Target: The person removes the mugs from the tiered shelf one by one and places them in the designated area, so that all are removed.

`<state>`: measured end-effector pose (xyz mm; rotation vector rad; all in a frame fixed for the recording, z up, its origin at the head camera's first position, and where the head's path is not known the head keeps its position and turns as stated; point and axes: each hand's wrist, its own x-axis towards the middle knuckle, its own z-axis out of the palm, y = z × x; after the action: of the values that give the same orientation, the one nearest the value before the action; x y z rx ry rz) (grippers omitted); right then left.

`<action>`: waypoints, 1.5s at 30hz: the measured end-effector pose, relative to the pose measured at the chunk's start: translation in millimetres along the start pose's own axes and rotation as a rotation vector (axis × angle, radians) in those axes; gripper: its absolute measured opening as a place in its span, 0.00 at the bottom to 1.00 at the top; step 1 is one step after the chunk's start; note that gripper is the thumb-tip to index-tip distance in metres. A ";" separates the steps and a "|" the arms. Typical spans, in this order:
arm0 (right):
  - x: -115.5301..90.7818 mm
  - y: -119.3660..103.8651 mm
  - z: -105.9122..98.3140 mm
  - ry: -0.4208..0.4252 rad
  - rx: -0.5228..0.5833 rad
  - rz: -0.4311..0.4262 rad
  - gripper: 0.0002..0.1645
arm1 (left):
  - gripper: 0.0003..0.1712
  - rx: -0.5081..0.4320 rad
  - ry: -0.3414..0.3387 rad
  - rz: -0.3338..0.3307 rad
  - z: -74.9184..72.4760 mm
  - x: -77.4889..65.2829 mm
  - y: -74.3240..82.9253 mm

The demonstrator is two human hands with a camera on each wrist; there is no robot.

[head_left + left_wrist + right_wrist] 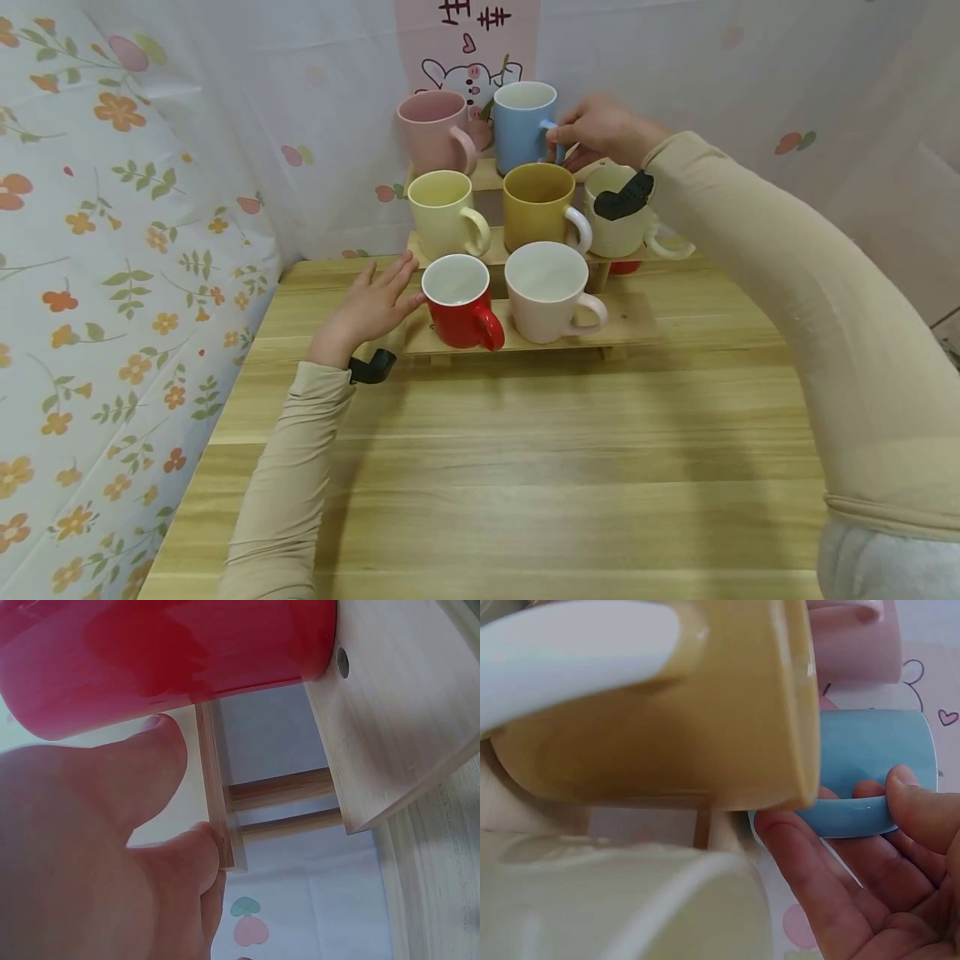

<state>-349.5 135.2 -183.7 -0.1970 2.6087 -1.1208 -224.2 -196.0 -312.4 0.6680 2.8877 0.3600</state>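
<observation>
My right hand (pixel 611 129) pinches the handle of a light blue mug (pixel 516 137) at the right of the top shelf. In the right wrist view the thumb and fingers curl round that handle. A mustard mug (pixel 534 215) with a white handle and a cream mug (pixel 611 229) stand in front, partly hiding the view. My left hand (pixel 367 308), fingers extended, rests at the left end of the wooden stepped rack (pixel 637 321). Its thumb lies close beside a red mug (pixel 453 323); the left wrist view shows fingertips against a shelf edge.
A pink mug (pixel 431 137) stands left on the top tier, a pale yellow mug (pixel 441 218) below it. On the lowest tier is a pale pink mug (pixel 543 304). Something red (pixel 625 267) shows behind the rack. Patterned curtains (pixel 330 125) hang behind the wooden table (pixel 510 475).
</observation>
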 end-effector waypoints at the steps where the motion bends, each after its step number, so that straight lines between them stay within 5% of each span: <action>1: -0.8 0.3 -1.2 0.001 0.010 -0.003 0.25 | 0.36 -0.001 0.002 0.000 -0.1 0.4 0.5; 18: -8.3 5.8 -23.1 0.035 0.130 -0.005 0.24 | 0.38 -0.028 0.032 0.002 4.4 0.9 -9.1; 31: -27.5 36.9 -53.4 0.094 0.206 -0.053 0.16 | 0.37 -0.014 0.004 -0.007 3.4 3.3 -8.6; 45: -52.2 81.5 -94.8 0.172 0.317 0.006 0.13 | 0.38 -0.026 0.008 -0.015 1.6 2.8 -6.7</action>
<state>-331.2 268.8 -169.9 -0.0243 2.5234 -1.5912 -229.0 -200.2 -316.0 0.6413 2.8889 0.3985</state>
